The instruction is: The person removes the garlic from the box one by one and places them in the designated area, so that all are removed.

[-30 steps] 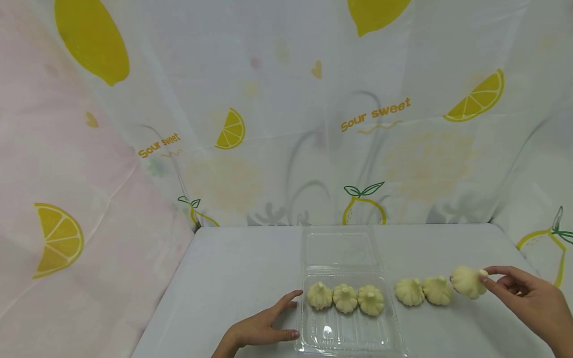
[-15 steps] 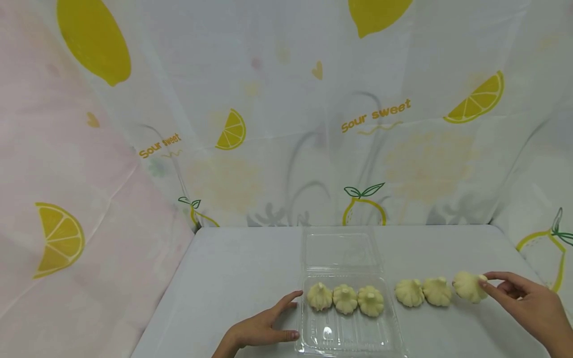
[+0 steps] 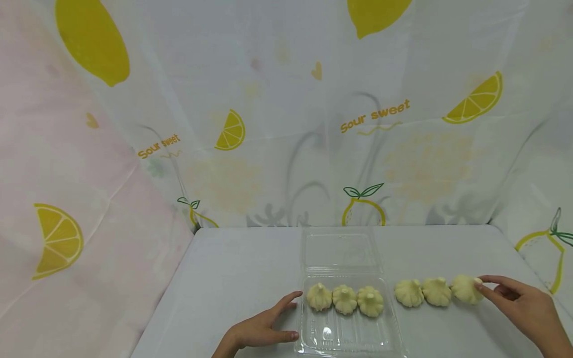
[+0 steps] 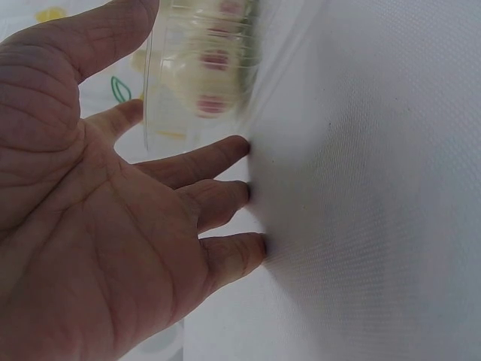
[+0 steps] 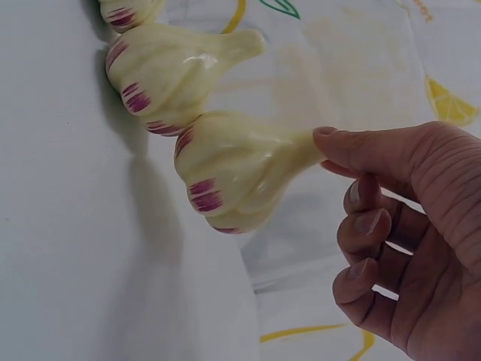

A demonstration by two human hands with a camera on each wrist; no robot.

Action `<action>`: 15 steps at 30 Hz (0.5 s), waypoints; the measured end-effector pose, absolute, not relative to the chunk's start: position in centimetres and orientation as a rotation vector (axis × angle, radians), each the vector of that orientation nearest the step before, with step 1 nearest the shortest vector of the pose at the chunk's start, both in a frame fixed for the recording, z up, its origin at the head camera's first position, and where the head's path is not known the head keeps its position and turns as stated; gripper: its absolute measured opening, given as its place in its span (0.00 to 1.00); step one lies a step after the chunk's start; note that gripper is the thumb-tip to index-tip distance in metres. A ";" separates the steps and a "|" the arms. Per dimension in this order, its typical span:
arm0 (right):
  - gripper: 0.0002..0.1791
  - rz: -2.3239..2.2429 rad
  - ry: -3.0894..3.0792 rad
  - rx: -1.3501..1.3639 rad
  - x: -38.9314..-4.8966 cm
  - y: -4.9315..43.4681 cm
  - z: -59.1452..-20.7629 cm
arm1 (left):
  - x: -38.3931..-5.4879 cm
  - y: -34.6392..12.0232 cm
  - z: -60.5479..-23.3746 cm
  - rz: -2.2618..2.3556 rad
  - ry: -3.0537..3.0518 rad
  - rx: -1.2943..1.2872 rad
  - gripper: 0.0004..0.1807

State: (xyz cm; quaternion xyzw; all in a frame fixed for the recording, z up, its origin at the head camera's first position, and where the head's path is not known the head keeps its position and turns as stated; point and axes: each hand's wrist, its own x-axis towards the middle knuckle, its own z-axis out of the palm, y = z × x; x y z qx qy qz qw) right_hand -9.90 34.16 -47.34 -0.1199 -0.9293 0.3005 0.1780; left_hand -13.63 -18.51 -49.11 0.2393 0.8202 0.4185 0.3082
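Mostly cream garlic bulb (image 5: 234,171), ribbed, purple-streaked

Lemon-print cloth (image 3: 277,164) behind white table (image 3: 233,273)

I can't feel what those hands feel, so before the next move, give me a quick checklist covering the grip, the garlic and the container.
1. Right hand has the held garlic bulb by its stem: ok, pinched with the thumb.
2. Held garlic bulb in line with the nearest loose bulb: ok, close beside it.
3. Held garlic bulb resting fully on the table: cannot tell.
4. Right hand free for another pick: not ok, it holds the stem.
5. Clear container open: ok, lid folded back.
6. Left hand bracing the container: cannot tell; it is spread at the edge, but contact is unclear.
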 end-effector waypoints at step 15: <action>0.20 0.854 -2.687 -0.356 -9.9 34.5 -48.1 | -13.6 -18.5 -49.1 1.118 2.173 0.657 0.44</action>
